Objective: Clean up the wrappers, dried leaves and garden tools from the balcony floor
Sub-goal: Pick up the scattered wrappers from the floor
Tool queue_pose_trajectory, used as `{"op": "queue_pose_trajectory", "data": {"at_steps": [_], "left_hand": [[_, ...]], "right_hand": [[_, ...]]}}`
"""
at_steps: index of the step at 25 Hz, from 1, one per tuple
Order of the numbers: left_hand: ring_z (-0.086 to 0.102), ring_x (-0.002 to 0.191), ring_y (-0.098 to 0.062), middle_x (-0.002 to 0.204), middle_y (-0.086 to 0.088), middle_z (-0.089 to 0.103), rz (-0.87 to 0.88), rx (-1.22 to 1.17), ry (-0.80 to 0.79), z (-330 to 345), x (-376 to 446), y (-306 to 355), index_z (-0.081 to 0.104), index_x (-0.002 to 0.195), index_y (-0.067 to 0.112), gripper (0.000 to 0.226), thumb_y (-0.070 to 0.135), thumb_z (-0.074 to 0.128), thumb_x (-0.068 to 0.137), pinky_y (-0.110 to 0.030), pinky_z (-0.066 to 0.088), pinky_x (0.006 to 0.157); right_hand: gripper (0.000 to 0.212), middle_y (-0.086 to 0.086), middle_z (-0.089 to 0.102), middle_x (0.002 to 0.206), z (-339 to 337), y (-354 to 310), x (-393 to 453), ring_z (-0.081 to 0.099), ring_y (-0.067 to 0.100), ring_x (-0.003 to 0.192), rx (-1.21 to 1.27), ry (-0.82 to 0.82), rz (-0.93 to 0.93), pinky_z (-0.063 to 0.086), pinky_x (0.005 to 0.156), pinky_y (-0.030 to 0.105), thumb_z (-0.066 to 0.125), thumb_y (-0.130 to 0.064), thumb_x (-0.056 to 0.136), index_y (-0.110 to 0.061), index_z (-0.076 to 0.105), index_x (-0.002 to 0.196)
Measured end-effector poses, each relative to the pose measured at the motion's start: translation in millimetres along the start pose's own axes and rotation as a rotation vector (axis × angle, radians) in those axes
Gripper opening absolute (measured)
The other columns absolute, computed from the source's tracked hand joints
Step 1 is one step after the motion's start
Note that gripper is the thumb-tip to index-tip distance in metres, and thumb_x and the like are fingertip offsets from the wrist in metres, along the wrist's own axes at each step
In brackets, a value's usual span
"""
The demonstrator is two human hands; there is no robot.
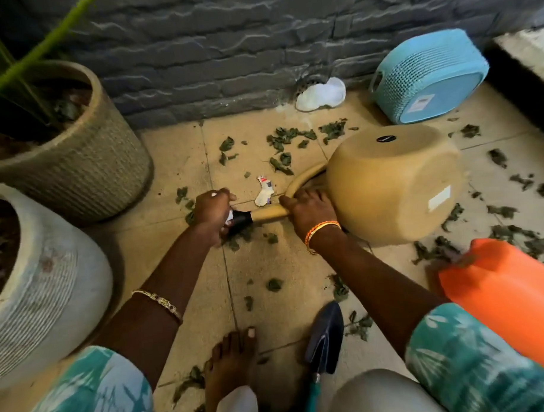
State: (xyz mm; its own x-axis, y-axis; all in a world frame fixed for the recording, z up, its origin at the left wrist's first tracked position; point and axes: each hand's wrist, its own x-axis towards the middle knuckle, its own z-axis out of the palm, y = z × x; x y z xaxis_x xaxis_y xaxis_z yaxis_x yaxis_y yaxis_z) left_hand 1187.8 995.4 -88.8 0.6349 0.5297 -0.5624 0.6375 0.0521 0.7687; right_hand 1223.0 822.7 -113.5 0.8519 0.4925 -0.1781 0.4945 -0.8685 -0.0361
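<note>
A tan watering can (393,183) lies on its side on the tiled floor, bottom towards me. My left hand (214,212) is closed around the black nozzle (242,220) at the end of its curved spout, with a white scrap showing between the fingers. My right hand (309,209) grips the spout where it meets the can's body. A crumpled white wrapper (265,190) lies just beyond the spout. Dried leaves (288,140) are scattered across the floor. A dark-bladed trowel (324,336) with a teal handle lies by my knee.
Two large planters (87,169) (51,290) stand at the left. A blue basket (429,77) lies on its side against the grey stone wall, with a white plastic piece (321,94) beside it. An orange object (502,296) sits at the right. My bare foot (230,370) is at the bottom centre.
</note>
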Motion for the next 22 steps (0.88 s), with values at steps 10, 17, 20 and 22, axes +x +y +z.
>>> {"op": "queue_pose_trajectory", "data": {"at_steps": [10, 17, 20, 22], "left_hand": [[0.03, 0.03, -0.007, 0.071, -0.003, 0.045, -0.206, 0.185, -0.504, 55.6, -10.6, -0.2, 0.055, 0.106, 0.005, 0.03, 0.031, 0.04, 0.1, -0.009, 0.017, 0.032], [0.038, 0.039, -0.01, 0.07, -0.005, 0.037, -0.318, -0.168, -0.402, 9.9, 25.1, 2.6, 0.045, 0.082, 0.01, 0.027, 0.024, 0.03, 0.1, -0.007, 0.017, 0.03], [0.048, 0.03, -0.009, 0.075, -0.006, 0.042, -0.351, -0.22, -0.361, -1.6, 40.2, -7.3, 0.04, 0.075, 0.011, 0.027, 0.02, 0.029, 0.098, -0.008, 0.019, 0.027], [0.048, 0.031, -0.007, 0.078, -0.005, 0.048, -0.352, -0.242, -0.362, -3.1, 47.6, -14.5, 0.042, 0.077, 0.01, 0.028, 0.02, 0.028, 0.098, -0.009, 0.022, 0.028]], "right_hand": [[0.042, 0.014, 0.039, 0.139, -7.0, 44.7, -40.8, 0.027, 0.038, 0.133, -0.039, -0.26, 0.335, 0.017, 0.112, 0.055, 0.041, -0.018, 0.094, -0.024, 0.045, 0.135], [0.037, 0.019, 0.04, 0.135, -24.1, 20.7, 4.7, 0.034, 0.038, 0.128, 0.233, -0.029, 0.41, 0.031, 0.106, 0.047, 0.053, -0.023, 0.088, -0.011, 0.054, 0.124], [0.049, 0.017, 0.035, 0.142, -1.4, -2.2, 61.8, 0.031, 0.035, 0.132, 0.444, -0.106, 0.11, 0.035, 0.107, 0.04, 0.06, -0.011, 0.084, -0.014, 0.049, 0.132], [0.06, 0.015, 0.023, 0.151, 22.7, -10.8, 86.1, 0.024, 0.036, 0.136, 0.362, -0.179, -0.014, 0.03, 0.11, 0.043, 0.061, -0.011, 0.085, -0.017, 0.04, 0.14]]}}
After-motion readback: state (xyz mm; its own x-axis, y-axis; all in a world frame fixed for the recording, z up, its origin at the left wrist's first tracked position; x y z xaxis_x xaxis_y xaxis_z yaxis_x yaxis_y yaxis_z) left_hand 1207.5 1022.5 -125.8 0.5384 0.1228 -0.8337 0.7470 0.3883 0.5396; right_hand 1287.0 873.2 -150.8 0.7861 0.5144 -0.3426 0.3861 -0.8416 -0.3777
